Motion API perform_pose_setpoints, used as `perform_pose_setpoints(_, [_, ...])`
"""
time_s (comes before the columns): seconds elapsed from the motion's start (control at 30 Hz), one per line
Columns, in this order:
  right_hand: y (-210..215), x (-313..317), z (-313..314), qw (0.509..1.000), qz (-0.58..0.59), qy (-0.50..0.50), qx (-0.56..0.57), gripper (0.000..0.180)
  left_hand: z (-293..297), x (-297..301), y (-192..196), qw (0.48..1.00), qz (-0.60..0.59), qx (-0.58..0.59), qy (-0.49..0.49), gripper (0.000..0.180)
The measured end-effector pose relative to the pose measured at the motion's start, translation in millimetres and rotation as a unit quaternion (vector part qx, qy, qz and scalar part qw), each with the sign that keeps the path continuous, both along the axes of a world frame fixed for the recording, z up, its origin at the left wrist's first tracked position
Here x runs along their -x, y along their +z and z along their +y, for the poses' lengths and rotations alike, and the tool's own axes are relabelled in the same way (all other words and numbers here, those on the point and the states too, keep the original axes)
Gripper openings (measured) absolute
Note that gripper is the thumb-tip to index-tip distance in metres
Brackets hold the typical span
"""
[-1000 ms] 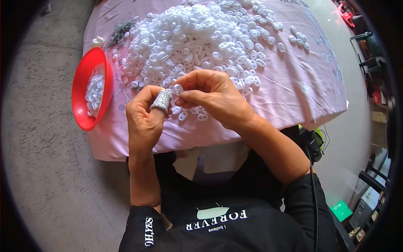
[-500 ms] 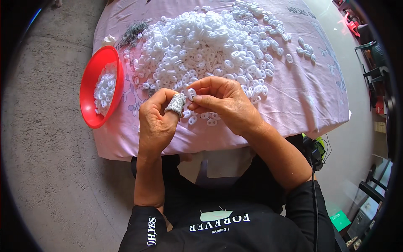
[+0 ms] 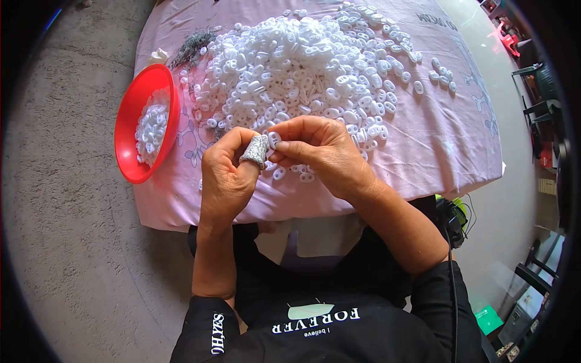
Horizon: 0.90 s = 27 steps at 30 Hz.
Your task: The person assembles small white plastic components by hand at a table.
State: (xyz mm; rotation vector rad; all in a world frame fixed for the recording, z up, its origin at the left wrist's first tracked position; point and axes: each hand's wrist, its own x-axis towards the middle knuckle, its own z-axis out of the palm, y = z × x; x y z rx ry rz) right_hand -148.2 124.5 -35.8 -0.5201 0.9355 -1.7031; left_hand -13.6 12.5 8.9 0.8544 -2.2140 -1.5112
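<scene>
Between the thumb and index finger of my right hand is a small white oval plastic piece with two holes. My left hand is closed right beside it. A grey speckled wrap covers the left thumb. The wrapped thumb's tip is at the edge of the white piece; what the left fingers pinch, if anything, is hidden. Both hands are above the near side of a large heap of similar white oval pieces. A few loose pieces lie just below the fingers.
A red bowl with white pieces inside stands tilted at the left table edge. Behind it lie a crumpled white scrap and a grey fuzzy clump. A pink patterned cloth covers the table. Black furniture stands at the far right.
My right hand has shifted slightly left, bringing the white piece closer to the wrapped left thumb. My left hand has barely moved.
</scene>
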Motion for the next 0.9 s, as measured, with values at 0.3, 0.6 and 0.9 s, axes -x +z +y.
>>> perform_pose_setpoints(0.3, [2.2,0.6,0.7,1.0,-0.009,0.009,-0.006,0.025,3.7,1.5,-2.5,1.0,0.021,0.011,0.0,0.008])
perform_pose_setpoints(0.6, [4.6,0.7,0.5,1.0,-0.008,0.004,-0.01,0.024,4.2,2.4,0.2,1.0,0.014,-0.016,0.015,0.005])
perform_pose_setpoints(0.9, [4.6,0.5,0.6,1.0,-0.013,0.005,-0.012,0.024,3.1,2.1,0.0,1.0,0.015,-0.02,0.011,0.005])
